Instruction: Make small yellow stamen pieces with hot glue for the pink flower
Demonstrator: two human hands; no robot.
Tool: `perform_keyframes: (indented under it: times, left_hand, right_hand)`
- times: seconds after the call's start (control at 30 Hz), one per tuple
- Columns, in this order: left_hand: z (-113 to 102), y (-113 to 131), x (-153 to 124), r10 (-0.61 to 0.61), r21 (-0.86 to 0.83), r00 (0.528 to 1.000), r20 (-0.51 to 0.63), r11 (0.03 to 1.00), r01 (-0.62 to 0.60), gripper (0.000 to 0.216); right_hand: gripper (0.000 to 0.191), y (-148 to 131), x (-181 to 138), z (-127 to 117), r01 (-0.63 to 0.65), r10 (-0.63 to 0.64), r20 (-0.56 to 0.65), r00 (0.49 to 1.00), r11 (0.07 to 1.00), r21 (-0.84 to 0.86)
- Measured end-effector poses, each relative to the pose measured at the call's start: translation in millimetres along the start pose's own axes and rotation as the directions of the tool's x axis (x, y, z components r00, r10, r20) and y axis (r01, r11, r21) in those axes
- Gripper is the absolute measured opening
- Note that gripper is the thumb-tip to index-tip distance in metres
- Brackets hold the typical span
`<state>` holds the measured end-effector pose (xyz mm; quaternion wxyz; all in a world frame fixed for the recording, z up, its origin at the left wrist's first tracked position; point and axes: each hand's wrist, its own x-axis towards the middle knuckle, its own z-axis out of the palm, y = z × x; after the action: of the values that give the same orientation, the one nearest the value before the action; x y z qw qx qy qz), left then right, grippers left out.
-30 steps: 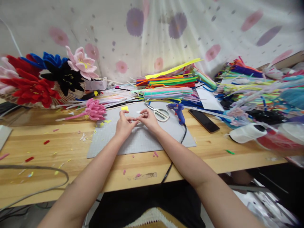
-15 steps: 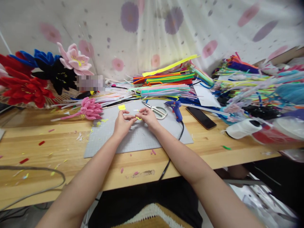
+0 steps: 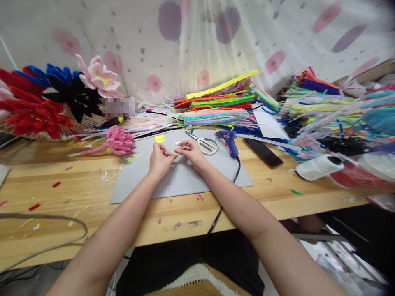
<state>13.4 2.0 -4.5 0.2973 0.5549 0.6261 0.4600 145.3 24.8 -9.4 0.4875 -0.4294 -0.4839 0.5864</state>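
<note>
My left hand (image 3: 160,159) and right hand (image 3: 193,155) meet over the grey mat (image 3: 185,185), the left with thumb and forefinger drawn together, the right with its fingers bent toward the same spot. I judge the step in hand to be fine fingertip work on some small piece where the two hands come together. If the piece is there, my own fingers hide most of it, and it is too tiny to name; so I can't be sure whether either hand has a firm grip on it. To my mind the next move calls for a light, exact pinch, with both hands kept close and level.

A thin white stick (image 3: 177,143) shows just beyond my right fingertips; whether it touches them is unclear. The yellow piece (image 3: 159,139) lies on the mat just past my left knuckles, and yellow scraps (image 3: 136,156) are scattered to the left of that hand. Further left, beyond the scraps, is the pink flower (image 3: 119,142).

Just beyond my right hand and a little to its right are the scissors (image 3: 202,141), with the blue glue gun (image 3: 230,142) next along and the phone (image 3: 263,153) farther right on the table (image 3: 262,197). Bundles of pipe cleaners (image 3: 216,119) lie past both hands, well out of their grasp.
</note>
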Motion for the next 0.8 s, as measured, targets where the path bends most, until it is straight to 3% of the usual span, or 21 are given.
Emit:
perform_keyframes:
  times: [0.33,0.5,0.8]
  left_hand:
    - [-5,-2,-1,0.067,0.033,0.995,0.08,0.997,-0.069,0.03]
    - [-6,-7,3,-0.059,-0.193,0.993,0.098,0.978,0.077,0.041]
    - [-17,2,9,-0.259,-0.402,0.965,-0.034,0.888,0.224,0.056]
  right_hand:
    - [0.042,-2,0,-1,0.016,-0.014,-0.046,0.999,0.999,0.032]
    - [0.041,-1,2,-5,0.025,-0.021,-0.132,0.991,0.999,0.028]
    - [0.037,-1,2,-6,0.039,-0.036,-0.162,0.986,0.999,0.017]
